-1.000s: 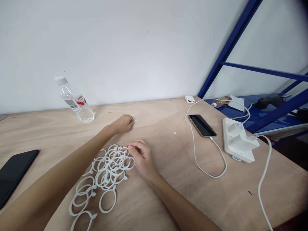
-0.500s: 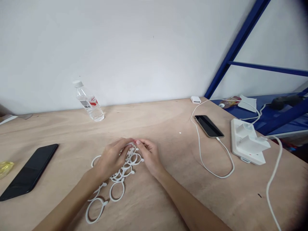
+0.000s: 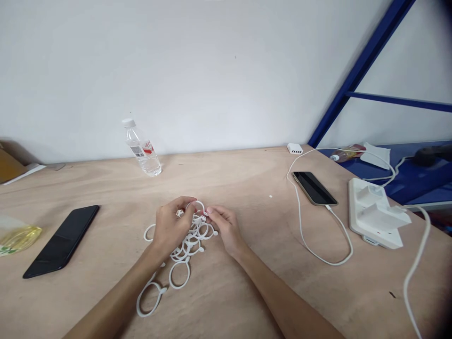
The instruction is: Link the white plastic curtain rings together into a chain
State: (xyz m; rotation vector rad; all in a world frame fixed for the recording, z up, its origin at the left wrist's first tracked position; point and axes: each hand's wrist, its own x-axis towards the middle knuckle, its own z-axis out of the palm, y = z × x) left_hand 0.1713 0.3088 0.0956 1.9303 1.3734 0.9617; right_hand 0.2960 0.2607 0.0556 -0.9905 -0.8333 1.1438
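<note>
Between my hands a thin white plastic ring point(image 3: 201, 204) is raised above the others. The fingers and thumb of my left hand point(image 3: 173, 222) are closed on its left side. My right hand point(image 3: 226, 227) pinches its right end, where a small knob appears to be, partly hidden by the fingertips. Below them lies a loose pile of similar white rings point(image 3: 193, 240), overlapping, each with a small round knob. Two rings rest nearer to me, one of them a separate ring point(image 3: 179, 275) beside my left forearm.
A water bottle point(image 3: 144, 153) stands near the wall. At left are a black phone point(image 3: 61, 241) and a yellow-tinted clear packet point(image 3: 21, 238). To the right, a phone point(image 3: 315, 188) is on a white cable point(image 3: 295, 226), beside a power strip point(image 3: 374, 214) and a small white charger point(image 3: 294, 148).
The held ring has come up into view between my hands, which have parted slightly. The camera has turned a little left, so everything sits further right.
</note>
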